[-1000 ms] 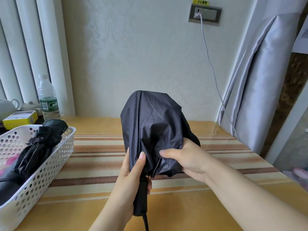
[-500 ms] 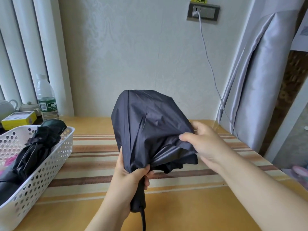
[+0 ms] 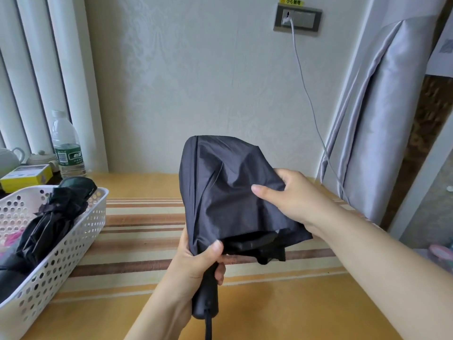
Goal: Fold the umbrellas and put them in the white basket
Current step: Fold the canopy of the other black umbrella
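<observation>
Fingers (image 3: 266, 192) grip the umbrella (image 3: 228, 190); white basket (image 3: 61, 244), bottle (image 3: 67, 146) left.

Umbrella (image 3: 228, 192) held upright above bench (image 3: 147, 241), centre of view. Left hand (image 3: 196, 263) below canopy, fingers (image 3: 217, 249) round handle; right hand (image 3: 291, 195) on canopy's right side, thumb in front. Basket (image 3: 73, 246) on bench, well left of fingers, folded umbrella (image 3: 49, 224) inside it. Bottle (image 3: 67, 146), box (image 3: 27, 176), teapot (image 3: 9, 159) behind basket. Wall socket (image 3: 297, 19) up behind, cable (image 3: 308, 99) dropping right of right-hand fingers. Curtain (image 3: 382, 119) far right.
</observation>
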A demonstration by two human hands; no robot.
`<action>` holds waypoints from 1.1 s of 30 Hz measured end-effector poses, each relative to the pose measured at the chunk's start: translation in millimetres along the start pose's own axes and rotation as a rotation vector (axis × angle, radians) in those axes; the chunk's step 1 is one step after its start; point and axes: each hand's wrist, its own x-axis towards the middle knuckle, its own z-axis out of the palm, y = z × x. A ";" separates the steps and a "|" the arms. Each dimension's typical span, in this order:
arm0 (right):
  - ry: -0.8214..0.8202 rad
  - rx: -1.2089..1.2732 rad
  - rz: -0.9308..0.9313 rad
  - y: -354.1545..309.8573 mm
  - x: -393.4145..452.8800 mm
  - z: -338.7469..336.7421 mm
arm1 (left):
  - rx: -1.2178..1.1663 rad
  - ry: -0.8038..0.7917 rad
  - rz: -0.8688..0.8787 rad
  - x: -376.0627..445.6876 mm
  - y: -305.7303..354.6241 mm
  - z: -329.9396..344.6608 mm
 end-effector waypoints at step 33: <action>-0.094 0.258 -0.015 32.9 2.2 -11.3 | -0.440 -0.086 -0.099 -2.8 7.7 -0.1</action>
